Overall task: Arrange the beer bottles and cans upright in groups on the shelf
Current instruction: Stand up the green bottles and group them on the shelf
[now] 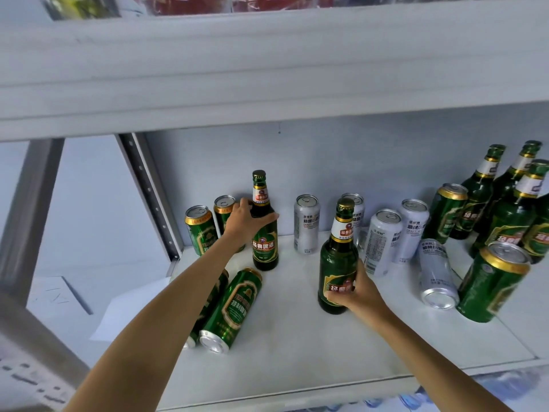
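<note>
My left hand (pixel 248 220) grips an upright green beer bottle (pixel 264 236) near the shelf's back left. My right hand (pixel 358 295) holds a second upright green bottle (pixel 338 263) by its lower body, mid-shelf. Two green cans (pixel 200 230) stand at the back left beside the first bottle. Two more green cans (pixel 234 307) lie on their sides under my left forearm. Several silver cans (pixel 306 224) stand at the back centre, and one silver can (pixel 436 275) lies tipped over. Three green bottles (pixel 517 212) stand at the far right.
A green can (pixel 491 283) leans at the right front, and another green can (pixel 447 212) stands tilted by the right-hand bottles. The white shelf board (pixel 297 346) shows bare surface at the front. A grey upper shelf (pixel 267 69) overhangs closely. A perforated metal upright (pixel 148 191) bounds the left side.
</note>
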Action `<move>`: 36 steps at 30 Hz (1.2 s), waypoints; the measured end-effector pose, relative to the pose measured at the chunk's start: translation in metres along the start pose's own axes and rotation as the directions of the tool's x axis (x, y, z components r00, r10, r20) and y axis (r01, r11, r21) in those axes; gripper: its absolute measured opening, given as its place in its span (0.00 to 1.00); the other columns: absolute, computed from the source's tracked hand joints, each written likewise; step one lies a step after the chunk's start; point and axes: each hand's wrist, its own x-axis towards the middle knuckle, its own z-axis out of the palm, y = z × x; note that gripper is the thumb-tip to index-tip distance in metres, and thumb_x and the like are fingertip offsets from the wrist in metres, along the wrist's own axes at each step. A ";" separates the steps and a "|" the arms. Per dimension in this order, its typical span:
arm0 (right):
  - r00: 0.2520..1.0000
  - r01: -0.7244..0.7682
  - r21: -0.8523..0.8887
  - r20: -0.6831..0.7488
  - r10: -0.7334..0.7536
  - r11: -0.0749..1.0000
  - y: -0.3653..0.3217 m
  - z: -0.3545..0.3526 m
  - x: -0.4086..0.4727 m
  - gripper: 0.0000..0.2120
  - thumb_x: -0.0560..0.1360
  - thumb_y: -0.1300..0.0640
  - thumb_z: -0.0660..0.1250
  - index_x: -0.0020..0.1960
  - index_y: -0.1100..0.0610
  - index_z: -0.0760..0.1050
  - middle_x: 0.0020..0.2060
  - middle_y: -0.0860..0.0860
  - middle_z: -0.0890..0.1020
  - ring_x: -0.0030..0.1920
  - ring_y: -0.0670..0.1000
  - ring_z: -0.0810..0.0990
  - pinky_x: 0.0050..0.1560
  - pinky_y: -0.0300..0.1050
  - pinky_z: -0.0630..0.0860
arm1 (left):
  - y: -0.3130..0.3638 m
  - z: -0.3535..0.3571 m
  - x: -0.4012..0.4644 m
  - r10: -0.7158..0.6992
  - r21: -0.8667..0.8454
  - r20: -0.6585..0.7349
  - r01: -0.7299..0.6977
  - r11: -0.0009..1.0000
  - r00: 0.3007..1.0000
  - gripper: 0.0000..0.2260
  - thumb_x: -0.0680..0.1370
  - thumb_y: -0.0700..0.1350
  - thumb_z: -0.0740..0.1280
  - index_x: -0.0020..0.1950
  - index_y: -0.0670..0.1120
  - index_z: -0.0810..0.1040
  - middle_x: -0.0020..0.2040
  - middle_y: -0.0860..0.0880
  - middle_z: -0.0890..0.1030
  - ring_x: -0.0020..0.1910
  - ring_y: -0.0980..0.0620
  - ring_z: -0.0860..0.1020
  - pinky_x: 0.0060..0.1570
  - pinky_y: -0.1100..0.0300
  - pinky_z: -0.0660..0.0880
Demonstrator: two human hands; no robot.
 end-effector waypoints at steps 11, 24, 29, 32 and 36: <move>0.994 -0.080 -0.080 -0.083 0.073 0.994 -0.005 -0.001 -0.009 0.32 0.60 0.64 0.80 0.58 0.47 0.71 0.51 0.44 0.81 0.52 0.43 0.80 0.50 0.37 0.75 | 0.032 -0.023 0.006 0.126 -0.250 -0.008 -0.124 0.960 0.992 0.13 0.76 0.48 0.70 0.57 0.43 0.78 0.47 0.49 0.80 0.47 0.50 0.77 0.40 0.62 0.70; 0.983 -0.075 -0.060 -0.173 0.064 0.995 0.001 -0.091 -0.095 0.32 0.57 0.63 0.82 0.58 0.53 0.75 0.48 0.49 0.85 0.50 0.50 0.83 0.52 0.45 0.78 | 0.107 0.006 -0.085 0.341 -0.282 0.067 -0.310 0.908 0.937 0.16 0.65 0.61 0.71 0.41 0.50 0.81 0.33 0.48 0.74 0.38 0.51 0.74 0.50 0.45 0.77; 0.985 -0.058 -0.122 -0.171 0.036 0.991 0.014 -0.169 -0.156 0.32 0.55 0.59 0.82 0.58 0.51 0.76 0.48 0.48 0.85 0.49 0.48 0.83 0.54 0.45 0.78 | 0.158 0.050 -0.156 0.363 -0.327 0.078 -0.320 0.889 0.929 0.25 0.67 0.60 0.73 0.48 0.38 0.80 0.41 0.36 0.80 0.43 0.39 0.81 0.53 0.39 0.78; 0.988 -0.057 -0.149 -0.153 0.034 0.987 0.020 -0.231 -0.193 0.31 0.57 0.60 0.82 0.57 0.50 0.76 0.47 0.46 0.84 0.48 0.44 0.83 0.48 0.40 0.77 | 0.200 0.083 -0.201 0.381 -0.369 0.083 -0.327 0.870 0.921 0.16 0.74 0.50 0.72 0.55 0.39 0.80 0.45 0.38 0.82 0.47 0.43 0.82 0.54 0.42 0.79; 0.985 -0.082 -0.153 -0.160 0.057 0.985 0.025 -0.311 -0.224 0.33 0.54 0.55 0.81 0.57 0.49 0.76 0.48 0.47 0.85 0.49 0.47 0.83 0.52 0.45 0.79 | 0.253 0.121 -0.241 0.421 -0.385 0.115 -0.350 0.854 0.900 0.34 0.67 0.63 0.72 0.53 0.31 0.77 0.45 0.29 0.79 0.45 0.45 0.79 0.50 0.40 0.79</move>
